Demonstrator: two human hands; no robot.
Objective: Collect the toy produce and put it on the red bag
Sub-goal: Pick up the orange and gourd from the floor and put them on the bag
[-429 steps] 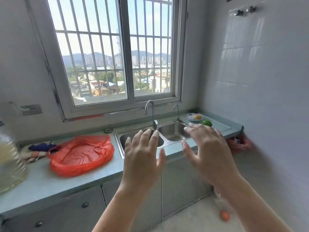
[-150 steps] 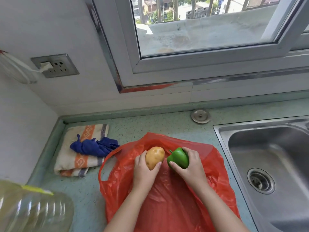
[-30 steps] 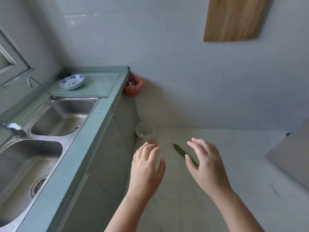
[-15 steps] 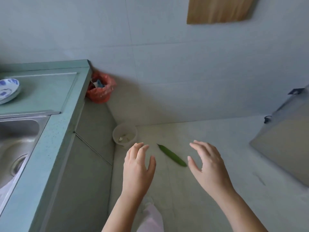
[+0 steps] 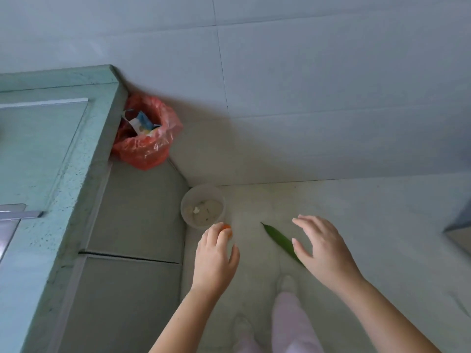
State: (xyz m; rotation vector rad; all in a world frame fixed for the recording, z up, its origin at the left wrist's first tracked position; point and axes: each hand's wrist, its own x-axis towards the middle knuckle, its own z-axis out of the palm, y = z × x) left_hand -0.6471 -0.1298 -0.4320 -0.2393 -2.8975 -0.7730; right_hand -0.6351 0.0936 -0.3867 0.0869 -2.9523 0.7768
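A long green toy vegetable (image 5: 279,241) lies on the pale floor, its near end hidden behind my right hand (image 5: 323,248), which hovers above it with fingers spread. A small orange toy piece (image 5: 227,228) sits on the floor beside a round container; my left hand (image 5: 216,258) is held over it with fingers apart and mostly covers it. Neither hand holds anything. The red bag on the counter is out of view.
A green countertop (image 5: 53,179) with grey cabinet doors (image 5: 132,250) runs along the left. A red trash bag (image 5: 146,133) hangs at the counter's end. A round translucent container (image 5: 203,206) stands on the floor by the cabinet corner. My legs and feet (image 5: 288,309) show below.
The view has tilted further down toward the floor. Both hands have lowered toward the orange piece and the green vegetable, and the orange piece has come into sight at my left fingertips.
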